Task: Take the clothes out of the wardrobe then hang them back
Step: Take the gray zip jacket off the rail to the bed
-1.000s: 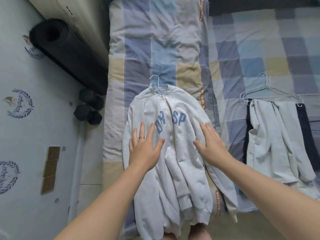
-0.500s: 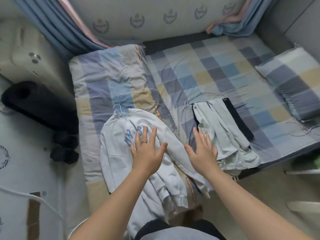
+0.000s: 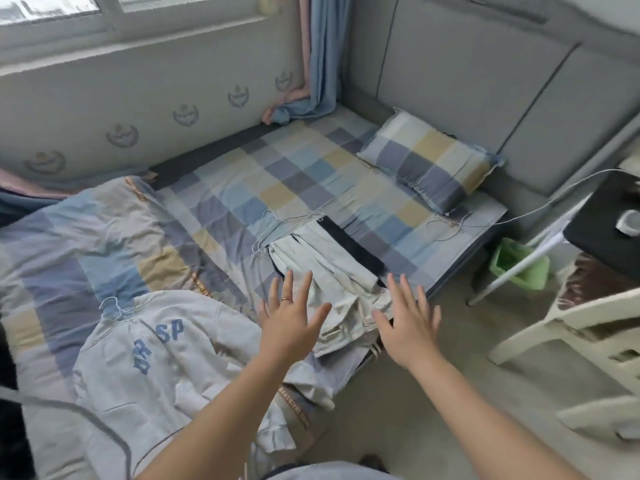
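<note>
A white zip hoodie (image 3: pixel 166 362) with blue letters lies flat on the bed (image 3: pixel 284 174) at the lower left, still on its white wire hanger (image 3: pixel 114 308). To its right lie pale grey and dark trousers (image 3: pixel 332 268) on white wire hangers (image 3: pixel 277 226), draped over the bed's near edge. My left hand (image 3: pixel 291 317) hovers with fingers spread between the hoodie and the trousers, a ring on one finger. My right hand (image 3: pixel 407 320) is spread open over the trousers' lower end near the bed edge. Neither hand holds anything.
A checked quilt (image 3: pixel 86 237) is bunched at the bed's left, a checked pillow (image 3: pixel 429 161) at the right by the grey headboard. A green bin (image 3: pixel 519 265), a white chair (image 3: pixel 588 344) and a dark bedside table (image 3: pixel 609 216) stand right of the bed. No wardrobe is in view.
My view has swung up and to the right, from the hoodie toward the trousers and headboard. Both open hands have left the hoodie and moved right, over the trousers.
</note>
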Available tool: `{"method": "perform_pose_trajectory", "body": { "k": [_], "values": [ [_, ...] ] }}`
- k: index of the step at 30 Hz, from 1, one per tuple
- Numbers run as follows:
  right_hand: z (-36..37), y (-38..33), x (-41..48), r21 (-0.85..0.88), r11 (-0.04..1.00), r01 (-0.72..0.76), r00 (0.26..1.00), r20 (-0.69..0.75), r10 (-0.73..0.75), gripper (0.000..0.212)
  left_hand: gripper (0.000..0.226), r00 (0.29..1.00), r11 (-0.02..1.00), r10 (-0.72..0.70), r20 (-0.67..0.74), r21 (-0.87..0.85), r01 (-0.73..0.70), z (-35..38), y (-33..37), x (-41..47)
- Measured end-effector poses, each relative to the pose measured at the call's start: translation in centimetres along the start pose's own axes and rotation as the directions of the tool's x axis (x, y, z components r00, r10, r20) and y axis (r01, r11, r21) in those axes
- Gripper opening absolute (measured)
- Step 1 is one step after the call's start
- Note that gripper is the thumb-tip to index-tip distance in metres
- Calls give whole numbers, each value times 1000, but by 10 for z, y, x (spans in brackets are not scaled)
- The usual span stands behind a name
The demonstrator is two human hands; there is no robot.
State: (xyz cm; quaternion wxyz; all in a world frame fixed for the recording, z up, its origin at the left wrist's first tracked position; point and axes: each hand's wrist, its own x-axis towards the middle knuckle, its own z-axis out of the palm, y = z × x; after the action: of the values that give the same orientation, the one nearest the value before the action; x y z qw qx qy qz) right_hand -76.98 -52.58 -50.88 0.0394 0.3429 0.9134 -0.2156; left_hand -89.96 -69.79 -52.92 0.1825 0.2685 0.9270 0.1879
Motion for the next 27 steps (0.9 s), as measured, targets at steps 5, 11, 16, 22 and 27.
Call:
{"method": "perform_pose_trajectory", "body": {
  "k": [5,11,16,22,27],
  "values": [
    [-54,107,-6,48,991,-121,985,-116,126,68,68,983,984,177,42,22,-178,41,123,24],
    [-116,218,-31,86,941,-327,917,-213,338,70,68,902,906,409,138,57,-419,87,265,47],
    [-165,296,-57,132,859,-495,805,-301,511,70,77,759,770,621,194,26,-637,124,380,63],
    [-224,376,-87,175,719,-672,599,-442,668,70,76,462,493,854,240,-87,-866,158,534,74],
    [-288,416,-120,207,561,-802,367,-570,735,69,69,143,192,958,248,-182,-964,171,662,62]
  ]
}}
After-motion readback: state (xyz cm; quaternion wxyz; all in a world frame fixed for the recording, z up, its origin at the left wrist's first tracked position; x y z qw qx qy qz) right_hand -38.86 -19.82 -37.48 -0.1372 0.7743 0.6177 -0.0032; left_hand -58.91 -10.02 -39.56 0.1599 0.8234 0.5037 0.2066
